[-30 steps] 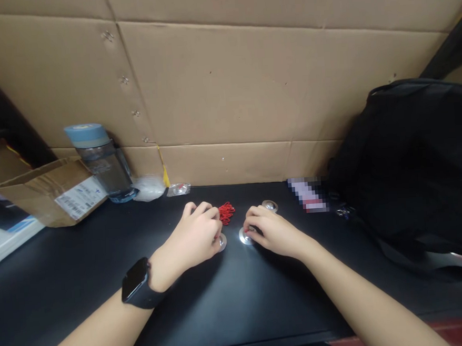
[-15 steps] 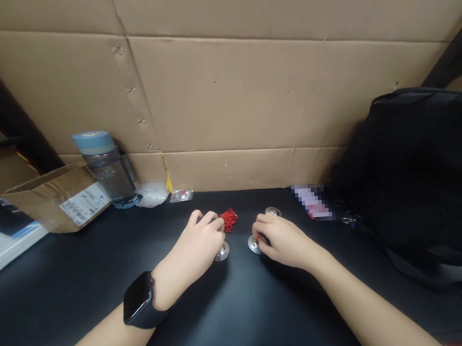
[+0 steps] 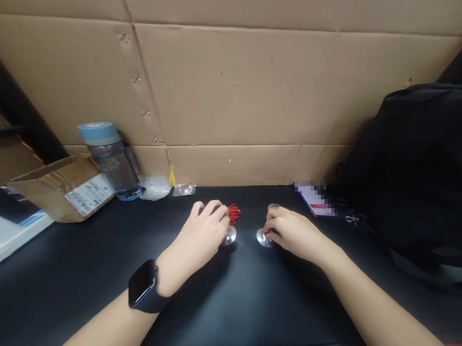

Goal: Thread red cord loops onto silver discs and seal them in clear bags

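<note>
Three shiny metal discs show: the left disc (image 3: 229, 237) at the left hand (image 3: 208, 227), the right disc (image 3: 262, 238) at the right hand (image 3: 296, 231), and the third disc (image 3: 273, 207) just behind that hand, partly hidden. The two hands are both curled nearly closed. The left grips its disc from the far side, fingertips mostly out of sight; the right pinches its own by a bit of red at the centre. These two discs sit apart, facing each other. One bundle of red cords (image 3: 234, 214) lies beside the left fingers; one smartwatch (image 3: 142, 284) is on the left wrist.

The worktop (image 3: 232, 310) is smooth and black. At its back are one blue-lidded bottle (image 3: 115, 165), one open cardboard box (image 3: 60, 193), one crumpled plastic bag (image 3: 156, 188) and one small clear packet (image 3: 184, 189). One black backpack (image 3: 421, 181) fills the right side. Behind stands a creased cardboard wall (image 3: 249, 98), with four wire fasteners (image 3: 136, 80) down one seam.
</note>
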### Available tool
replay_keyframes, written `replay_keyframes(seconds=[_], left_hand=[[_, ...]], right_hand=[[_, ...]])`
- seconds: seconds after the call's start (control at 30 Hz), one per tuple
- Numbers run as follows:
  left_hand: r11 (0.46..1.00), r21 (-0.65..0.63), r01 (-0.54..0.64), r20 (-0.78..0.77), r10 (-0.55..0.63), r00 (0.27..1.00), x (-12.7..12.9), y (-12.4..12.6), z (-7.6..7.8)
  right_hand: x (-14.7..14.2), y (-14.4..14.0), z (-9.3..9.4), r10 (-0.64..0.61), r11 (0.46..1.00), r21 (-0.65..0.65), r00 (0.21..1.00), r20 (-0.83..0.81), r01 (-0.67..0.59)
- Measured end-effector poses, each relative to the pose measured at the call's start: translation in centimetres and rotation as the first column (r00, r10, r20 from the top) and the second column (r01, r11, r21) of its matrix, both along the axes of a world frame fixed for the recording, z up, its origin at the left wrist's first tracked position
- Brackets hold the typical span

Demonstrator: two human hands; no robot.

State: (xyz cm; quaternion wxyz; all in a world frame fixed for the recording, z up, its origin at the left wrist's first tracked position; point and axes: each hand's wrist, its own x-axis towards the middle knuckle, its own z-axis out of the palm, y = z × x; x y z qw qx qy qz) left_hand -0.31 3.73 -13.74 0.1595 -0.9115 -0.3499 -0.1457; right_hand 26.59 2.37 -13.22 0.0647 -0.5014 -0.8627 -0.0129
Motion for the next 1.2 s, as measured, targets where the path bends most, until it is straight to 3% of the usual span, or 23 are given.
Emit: replay_keyframes(seconds=[0.13, 0.33, 0.4, 0.5, 0.6, 0.7, 0.87, 1.2], left_hand=[[1.0, -0.016, -0.015, 0.023, 0.015, 1.0, 0.2, -0.1, 0.1], [0.984, -0.179, 0.015, 0.194, 0.021, 0.981, 0.4, 0.3, 0.0], [0.97, -0.241, 0.039, 0.256, 0.025, 0.966, 0.6, 0.4, 0.1], [0.942, -0.329, 0.058, 0.356, 0.067, 0.932, 0.9, 0.3, 0.3], [0.911, -0.405, 0.073, 0.463, 0.136, 0.876, 1.4, 0.2, 0.5], [0.89, -0.44, 0.12, 0.553, 0.164, 0.817, 1.9, 0.0, 0.5], [0.888, -0.44, 0.135, 0.605, 0.181, 0.775, 2.3, -0.4, 0.4], [0.891, -0.441, 0.11, 0.594, 0.198, 0.779, 2.4, -0.6, 0.5]], right_hand=[[0.2, 0.1, -0.1, -0.013, 1.0, 0.025, 0.999, 0.029, 0.013], [0.5, 0.4, -0.5, -0.021, 0.996, 0.09, 0.997, 0.08, 0.014], [0.3, 0.3, -0.4, -0.005, 0.995, 0.104, 1.0, 0.03, 0.001], [-0.5, 0.0, -0.1, 0.057, 0.992, 0.119, 0.979, -0.193, -0.035], [-1.7, -0.4, 0.3, 0.129, 0.988, 0.134, 0.885, -0.447, -0.076], [-2.6, -0.6, 0.3, 0.162, 0.983, 0.168, 0.783, -0.601, -0.074], [-3.2, -0.6, -0.3, 0.182, 0.982, 0.162, 0.663, -0.726, -0.093], [-4.1, -0.9, -1.3, 0.014, 0.974, -0.075, 0.386, -0.923, -0.215]])
